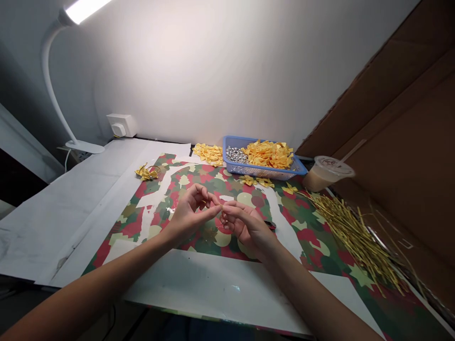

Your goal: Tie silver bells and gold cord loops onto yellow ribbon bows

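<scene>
Over the middle of the table, my left hand (pixel 190 213) and my right hand (pixel 249 225) meet fingertip to fingertip. Thumb and forefinger are pinched together on both sides, around something too small and thin to make out. A dark tool (pixel 270 225) with a bit of red lies partly hidden behind my right hand. Beyond the hands, two or so yellow ribbon bows (pixel 256 181) rest in front of a blue basket (pixel 265 169). Inside the basket are silver bells (pixel 235 155) and a heap of yellow bows (pixel 272 154).
Loose yellow bows (pixel 209 154) lie left of the basket, and a bundle with bows (pixel 147 172) sits further left. Gold stems (pixel 351 232) spread along the right, near a lidded drink cup (pixel 325 174). A lamp (pixel 85 146) stands back left; cardboard (pixel 401 142) walls the right side.
</scene>
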`<state>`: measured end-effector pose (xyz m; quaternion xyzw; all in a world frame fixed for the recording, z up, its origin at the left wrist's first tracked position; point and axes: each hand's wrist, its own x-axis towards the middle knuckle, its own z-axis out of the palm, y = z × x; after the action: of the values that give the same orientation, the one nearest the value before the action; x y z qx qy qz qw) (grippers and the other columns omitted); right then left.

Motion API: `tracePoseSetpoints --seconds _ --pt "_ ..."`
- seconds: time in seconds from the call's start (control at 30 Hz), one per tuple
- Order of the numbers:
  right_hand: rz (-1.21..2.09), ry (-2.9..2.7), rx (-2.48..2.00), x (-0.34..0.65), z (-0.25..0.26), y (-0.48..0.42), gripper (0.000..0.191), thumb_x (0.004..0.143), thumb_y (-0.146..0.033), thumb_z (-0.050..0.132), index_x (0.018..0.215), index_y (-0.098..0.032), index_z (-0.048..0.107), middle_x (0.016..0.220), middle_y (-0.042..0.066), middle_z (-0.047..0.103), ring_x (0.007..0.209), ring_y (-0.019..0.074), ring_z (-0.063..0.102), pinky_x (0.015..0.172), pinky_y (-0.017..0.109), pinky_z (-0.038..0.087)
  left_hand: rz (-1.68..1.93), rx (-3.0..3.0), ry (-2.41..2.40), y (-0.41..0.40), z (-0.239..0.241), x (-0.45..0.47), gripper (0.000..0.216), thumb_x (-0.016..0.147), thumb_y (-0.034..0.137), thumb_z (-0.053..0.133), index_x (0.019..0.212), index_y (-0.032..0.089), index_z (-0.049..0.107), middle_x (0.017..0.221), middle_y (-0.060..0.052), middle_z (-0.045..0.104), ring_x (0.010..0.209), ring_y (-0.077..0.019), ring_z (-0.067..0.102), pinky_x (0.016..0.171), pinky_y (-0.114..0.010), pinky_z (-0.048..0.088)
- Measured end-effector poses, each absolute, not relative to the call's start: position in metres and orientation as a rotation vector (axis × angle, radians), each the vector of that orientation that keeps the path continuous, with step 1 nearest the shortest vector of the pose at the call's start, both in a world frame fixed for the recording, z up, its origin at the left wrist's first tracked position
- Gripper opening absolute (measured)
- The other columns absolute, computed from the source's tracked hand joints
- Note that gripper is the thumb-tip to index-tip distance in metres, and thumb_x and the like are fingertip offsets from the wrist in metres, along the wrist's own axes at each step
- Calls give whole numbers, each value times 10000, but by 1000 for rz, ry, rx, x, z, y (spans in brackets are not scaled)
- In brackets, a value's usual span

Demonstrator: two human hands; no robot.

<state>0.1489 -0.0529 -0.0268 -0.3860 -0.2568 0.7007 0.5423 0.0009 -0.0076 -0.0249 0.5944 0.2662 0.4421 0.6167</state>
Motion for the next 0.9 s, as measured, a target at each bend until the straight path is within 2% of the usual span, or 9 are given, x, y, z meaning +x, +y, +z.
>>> tracePoseSetpoints --seconds 0.23,0.67,0.9 --pt "1651 -596 -920 149 -26 -53 320 495 -333 870 657 -142 670 558 -34 608 522 52 551 524 147 453 1017 1350 602 -7 -24 2 339 731 264 747 774 198 418 751 19 605 688 -103 543 659 -251 441" --pt "1600 -670 -921 155 -29 -51 291 523 -345 851 665 -154 683 571 -28 597 539 68 537 566 187 460 1034 1368 616 -7 -24 -1 310 739 205 726 781 204 419 755 20 614 701 -108 559 654 -241 442" --pt "1317 -1014 -1010 156 -29 -54 206 662 -363 758 732 -192 667 591 -36 555 533 87 481 524 228 397 1032 1482 643 -7 -25 -1 282 766 213 694 791 206 414 786 -3 605 739 -129 552 673 -271 427"
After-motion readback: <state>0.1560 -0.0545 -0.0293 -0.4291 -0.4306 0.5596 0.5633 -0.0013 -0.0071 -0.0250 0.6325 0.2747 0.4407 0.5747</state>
